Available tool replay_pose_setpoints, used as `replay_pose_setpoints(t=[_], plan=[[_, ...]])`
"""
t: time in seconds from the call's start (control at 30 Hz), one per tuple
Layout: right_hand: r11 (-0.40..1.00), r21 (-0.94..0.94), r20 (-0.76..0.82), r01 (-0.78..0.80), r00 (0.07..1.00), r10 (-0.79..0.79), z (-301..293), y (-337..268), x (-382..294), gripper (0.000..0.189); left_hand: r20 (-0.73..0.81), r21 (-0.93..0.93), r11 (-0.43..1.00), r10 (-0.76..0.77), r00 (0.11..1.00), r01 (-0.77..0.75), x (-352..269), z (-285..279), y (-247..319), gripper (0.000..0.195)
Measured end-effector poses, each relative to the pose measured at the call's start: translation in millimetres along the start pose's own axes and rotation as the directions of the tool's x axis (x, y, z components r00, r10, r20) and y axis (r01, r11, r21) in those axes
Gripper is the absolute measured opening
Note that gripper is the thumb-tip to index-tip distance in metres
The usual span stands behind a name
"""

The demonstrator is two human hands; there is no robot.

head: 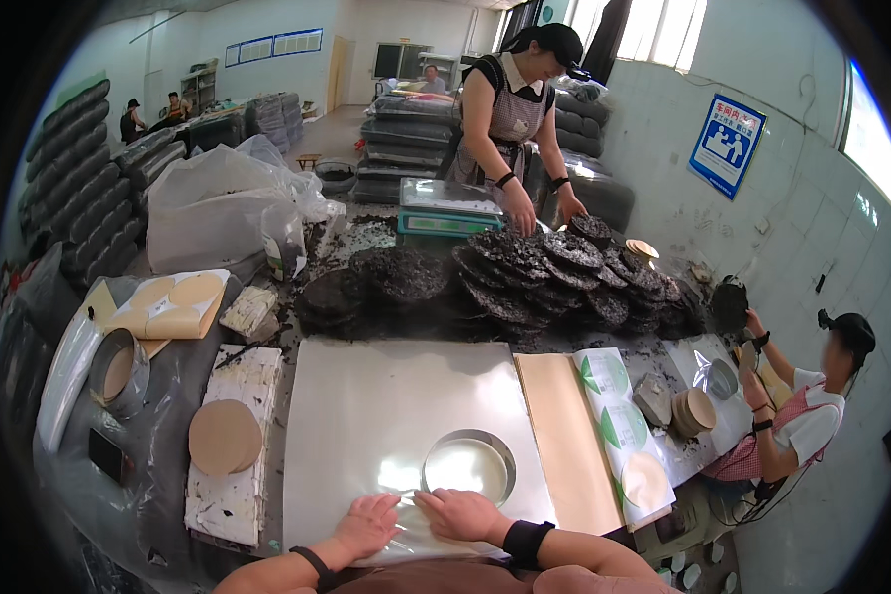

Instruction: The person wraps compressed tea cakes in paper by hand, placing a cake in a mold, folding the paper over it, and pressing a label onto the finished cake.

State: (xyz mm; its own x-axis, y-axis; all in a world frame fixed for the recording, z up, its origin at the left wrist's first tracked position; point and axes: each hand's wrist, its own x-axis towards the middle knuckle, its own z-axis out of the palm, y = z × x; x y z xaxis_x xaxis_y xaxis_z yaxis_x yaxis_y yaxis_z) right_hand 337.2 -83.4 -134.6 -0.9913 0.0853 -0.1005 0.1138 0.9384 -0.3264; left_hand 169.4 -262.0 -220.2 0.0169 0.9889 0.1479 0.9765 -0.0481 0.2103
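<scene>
My left hand and my right hand rest close together at the near edge of a pale, shiny sheet. Clear plastic film lies under and between them, and the fingertips seem to touch it; whether they pinch it I cannot tell. A metal ring stands on the sheet just beyond my right fingers. Brown paper sheets and white sheets printed with green circles lie to the right. On a worn white board at the left sit round brown cardboard discs.
Piled dark, flaky round cakes line the back, near a scale and a co-worker. A second co-worker works at the right. Stone blocks, a phone and another metal ring lie at the sides.
</scene>
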Motion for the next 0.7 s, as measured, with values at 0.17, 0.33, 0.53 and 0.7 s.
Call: replay_pose_setpoints(t=[0.17, 0.33, 0.53, 0.7], plan=[[0.998, 0.012, -0.294, 0.064, 0.954, -0.058, 11.8, 1.3, -21.8, 0.049, -0.116, -0.098, 0.995, 0.008, 0.993, -0.019, -3.3, -25.3, 2.0, 0.026], [0.956, 0.272, -0.547, -0.115, 0.799, 0.252, 28.8, 7.9, -160.6, 0.013, 0.206, -0.381, 0.798, -0.419, 0.884, 0.467, -128.3, -47.9, 5.8, 0.028], [0.521, 0.641, -0.218, -0.563, 0.517, 0.827, 149.1, 38.6, -261.6, 0.033, 0.429, -0.299, 0.574, -0.633, 0.644, 0.763, -269.8, 44.9, -43.6, 0.034], [0.433, 0.779, -0.183, -0.453, 0.497, 0.848, 239.3, 139.9, -206.6, 0.048, 0.228, -0.516, 0.47, -0.73, 0.644, 0.716, -240.5, 163.5, -99.7, 0.043]])
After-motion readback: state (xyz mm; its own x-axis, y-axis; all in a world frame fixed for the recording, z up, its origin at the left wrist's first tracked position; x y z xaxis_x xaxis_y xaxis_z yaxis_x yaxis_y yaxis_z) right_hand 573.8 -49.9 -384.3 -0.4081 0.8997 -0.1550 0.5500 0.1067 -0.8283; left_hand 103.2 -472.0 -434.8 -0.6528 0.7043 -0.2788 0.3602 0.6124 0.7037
